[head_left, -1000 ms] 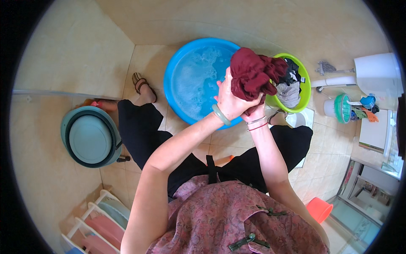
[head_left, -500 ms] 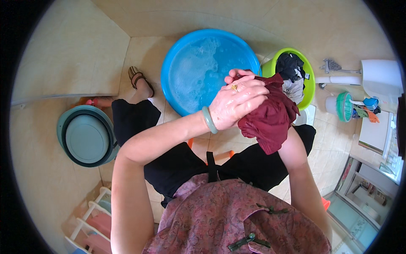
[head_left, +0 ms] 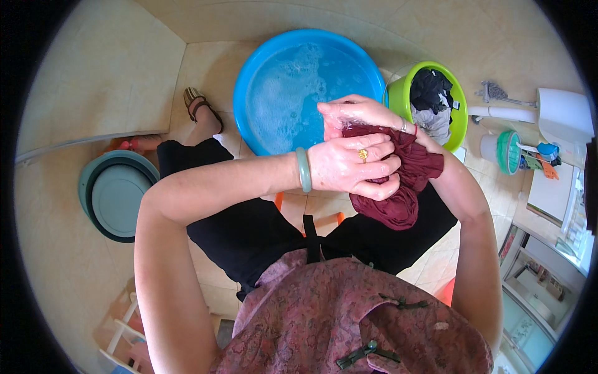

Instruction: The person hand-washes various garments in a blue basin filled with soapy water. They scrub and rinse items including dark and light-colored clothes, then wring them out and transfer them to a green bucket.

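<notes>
A wet, dark red piece of clothing (head_left: 402, 209) is bunched between my hands, its folds hanging toward my lap. My left hand (head_left: 358, 163), with a gold ring and a pale green bangle at the wrist, presses curled fingers into it from above. Behind, my right hand (head_left: 367, 111) supports the cloth, its fingers pointing left and suds on the skin. Part of the garment drapes over my right wrist. Just beyond both hands stands a round blue basin (head_left: 242, 81) of soapy water, foam floating on its surface. The garment's exact kind is hidden by the bunching.
A lime green bucket (head_left: 460, 128) with dark and grey clothes stands right of the basin. Far right are a green-rimmed container (head_left: 509, 153) with brushes and a white pipe (head_left: 504, 114). A grey-green folding basin (head_left: 93, 218) is at left, near a white rack (head_left: 118, 336).
My right hand has come out from under the cloth, thumb and fingers now showing beyond it. My left fingers have curled in, and the garment is bunched tighter.
</notes>
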The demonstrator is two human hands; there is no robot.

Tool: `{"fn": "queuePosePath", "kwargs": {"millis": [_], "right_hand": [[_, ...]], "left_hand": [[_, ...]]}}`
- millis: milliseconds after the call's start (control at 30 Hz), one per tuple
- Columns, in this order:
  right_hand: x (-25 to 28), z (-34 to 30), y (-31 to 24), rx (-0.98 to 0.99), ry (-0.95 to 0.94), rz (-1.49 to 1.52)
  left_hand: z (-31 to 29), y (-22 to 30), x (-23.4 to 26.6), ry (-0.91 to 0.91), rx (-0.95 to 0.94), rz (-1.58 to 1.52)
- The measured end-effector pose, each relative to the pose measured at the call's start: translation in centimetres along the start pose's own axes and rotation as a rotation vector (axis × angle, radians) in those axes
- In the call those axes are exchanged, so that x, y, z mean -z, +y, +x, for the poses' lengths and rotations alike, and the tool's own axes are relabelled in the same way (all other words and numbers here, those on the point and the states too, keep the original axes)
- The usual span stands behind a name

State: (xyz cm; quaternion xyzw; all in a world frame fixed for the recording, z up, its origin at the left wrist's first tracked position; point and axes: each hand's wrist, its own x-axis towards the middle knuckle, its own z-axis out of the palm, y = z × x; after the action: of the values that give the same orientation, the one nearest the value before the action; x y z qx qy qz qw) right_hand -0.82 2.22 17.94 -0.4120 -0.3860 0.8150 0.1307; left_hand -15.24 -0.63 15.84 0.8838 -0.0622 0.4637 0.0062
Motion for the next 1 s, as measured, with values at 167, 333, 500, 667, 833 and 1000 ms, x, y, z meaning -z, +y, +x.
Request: {"fn": "queuePosePath", "kwargs": {"millis": [167, 333, 500, 667, 833, 1000], "right_hand": [[0.7, 1.8, 2.1, 0.073, 0.12, -0.146], [1.3, 3.0, 3.1, 0.099, 0.106, -0.238], [1.4, 4.0, 4.6, 0.072, 0.134, -0.252], [3.3, 5.3, 7.4, 0.137, 0.209, -0.053], [4.9, 3.6, 11.5, 0.147, -0.045, 0.607], [1.8, 1.3, 12.9, 0.62, 0.548, 0.596]], "left_hand": [[-1.4, -0.2, -0.8, -0.074, -0.064, -0.002], [-2.7, -0.1, -1.7, -0.137, -0.1, 0.02], [-3.8, 0.1, -2.4, -0.234, -0.151, 0.016], [-5.6, -1.1, -3.4, -0.289, -0.012, -0.249], [-3.8, -0.1, -2.4, -0.148, 0.592, -0.636], [-2.7, 0.8, -3.1, 0.321, 1.372, -0.867]]}}
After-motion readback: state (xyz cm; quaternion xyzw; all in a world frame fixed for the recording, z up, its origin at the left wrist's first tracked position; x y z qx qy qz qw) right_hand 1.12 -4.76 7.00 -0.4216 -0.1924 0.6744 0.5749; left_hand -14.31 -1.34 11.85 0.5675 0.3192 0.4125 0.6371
